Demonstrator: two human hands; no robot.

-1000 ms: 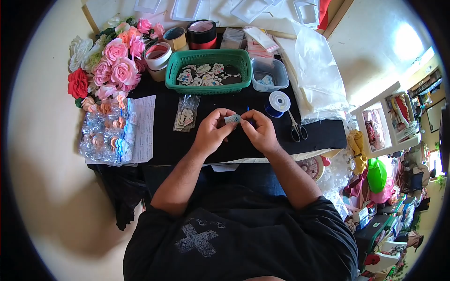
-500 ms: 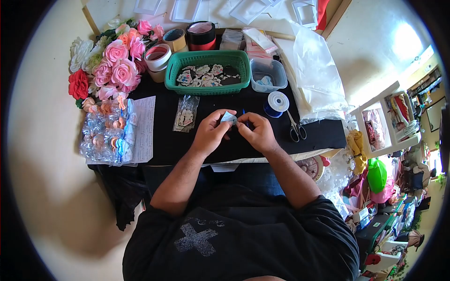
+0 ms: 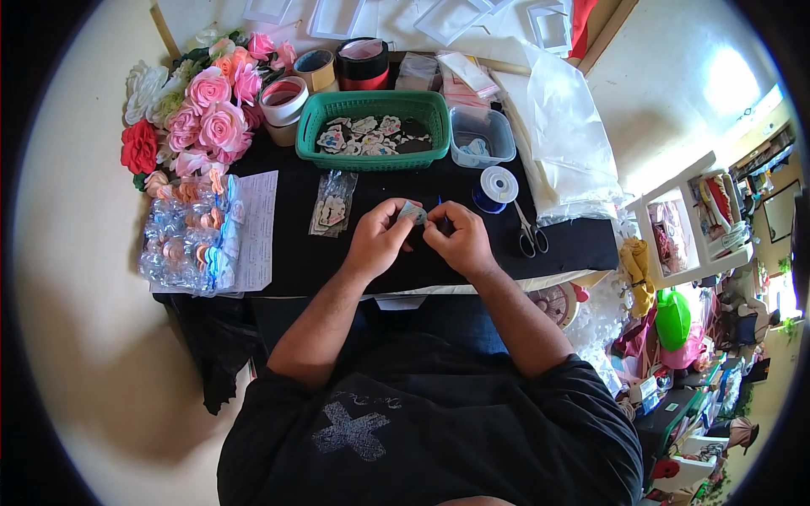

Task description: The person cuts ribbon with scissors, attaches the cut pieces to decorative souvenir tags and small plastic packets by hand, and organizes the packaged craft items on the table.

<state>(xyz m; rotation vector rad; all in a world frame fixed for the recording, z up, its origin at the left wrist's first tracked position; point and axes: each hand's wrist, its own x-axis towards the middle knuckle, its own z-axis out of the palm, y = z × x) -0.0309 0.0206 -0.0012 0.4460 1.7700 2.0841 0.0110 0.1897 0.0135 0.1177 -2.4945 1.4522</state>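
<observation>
My left hand (image 3: pixel 377 238) is closed, pinching a small pale-blue printed piece (image 3: pixel 411 211) between thumb and fingers. It looks flat, but its kind is too small to make out. Close against its right side, my right hand (image 3: pixel 462 240) has thumb and fingertips pressed together at the piece's edge. A thin dark-blue bit shows above those fingers; what they grip is hidden. To the right stand a spool of blue ribbon (image 3: pixel 498 185) and a pair of scissors (image 3: pixel 531 236). A clear bag of small cut-outs (image 3: pixel 333 205) lies left of my hands.
Behind my hands sit a green basket (image 3: pixel 304 135) of cut-outs and a clear tub (image 3: pixel 506 139). Tape rolls (image 3: pixel 284 101), artificial flowers (image 3: pixel 211 118) and plastic-wrapped packs (image 3: pixel 190 240) on a written sheet (image 3: pixel 260 228) are at left. Plastic sheets (image 3: pixel 574 143) lie at right.
The pale-blue piece has turned slightly in my left fingers and shows less of its face. My right fingertips have shifted a little. The whole view has moved slightly.
</observation>
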